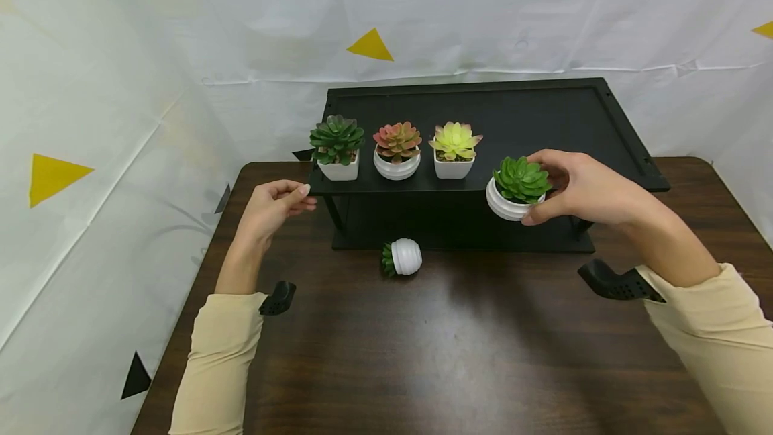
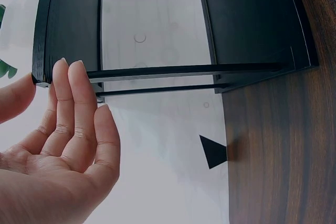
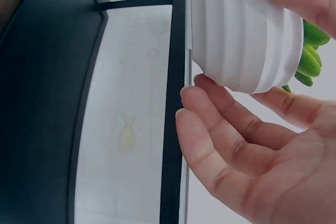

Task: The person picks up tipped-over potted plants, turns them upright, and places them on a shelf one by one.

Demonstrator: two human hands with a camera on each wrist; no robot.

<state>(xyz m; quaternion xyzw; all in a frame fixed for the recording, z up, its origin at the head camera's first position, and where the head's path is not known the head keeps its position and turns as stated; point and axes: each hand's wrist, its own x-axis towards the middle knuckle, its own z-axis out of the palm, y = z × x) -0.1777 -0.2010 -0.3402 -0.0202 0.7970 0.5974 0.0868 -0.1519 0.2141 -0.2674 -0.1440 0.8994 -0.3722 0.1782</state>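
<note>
Head view: the right hand holds a bright green succulent by its ribbed white pot, thumb on one side and fingers on the other, spread to the pot's width. That pot is tilted at the front edge of the black shelf; whether its base touches the board I cannot tell. At 9 o'clock from it, the left hand pinches the shelf's front corner, its thumb and fingers parted by the board's thickness. At 10 o'clock, a yellow-green succulent stands upright on the upper board; farther along, between 9 and 10, stand a reddish succulent and a dark green succulent. At 8 o'clock, a tipped potted plant lies on the brown table, foliage toward 9. Beyond the shelf, at 12, hangs white sheeting.
</note>
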